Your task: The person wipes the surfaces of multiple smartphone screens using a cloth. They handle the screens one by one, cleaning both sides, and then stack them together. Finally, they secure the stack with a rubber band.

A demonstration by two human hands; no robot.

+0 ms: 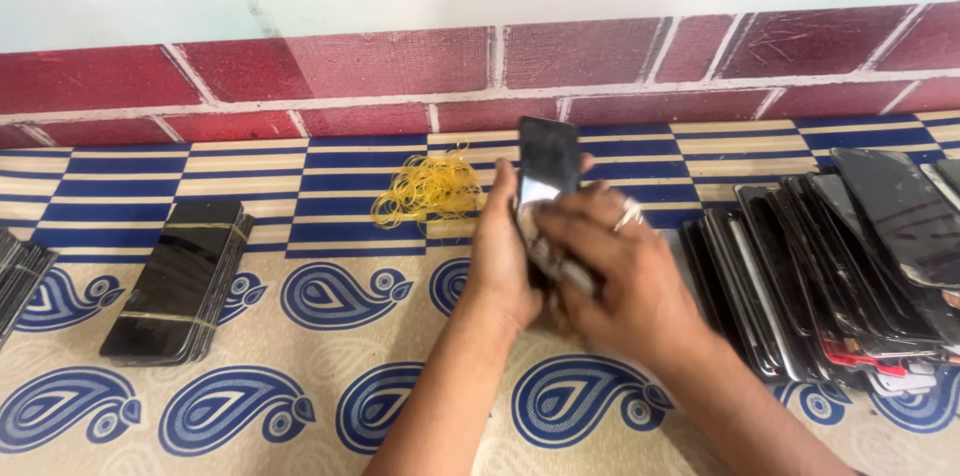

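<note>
Both my hands hold a small stack of dark phone screen panels (547, 164) upright over the mat. My left hand (497, 254) grips the stack from the left side. My right hand (618, 271), with a ring on one finger, wraps around the stack's lower front. The top of the stack sticks up above my fingers. A loose heap of yellow rubber bands (428, 190) lies just left of my hands.
A banded bundle of dark panels (178, 281) lies at the left, another bundle (18, 276) at the left edge. Many loose screen panels (840, 256) lean in rows at the right. A patterned blue and cream mat (300, 396) runs up to a red brick wall (350, 71).
</note>
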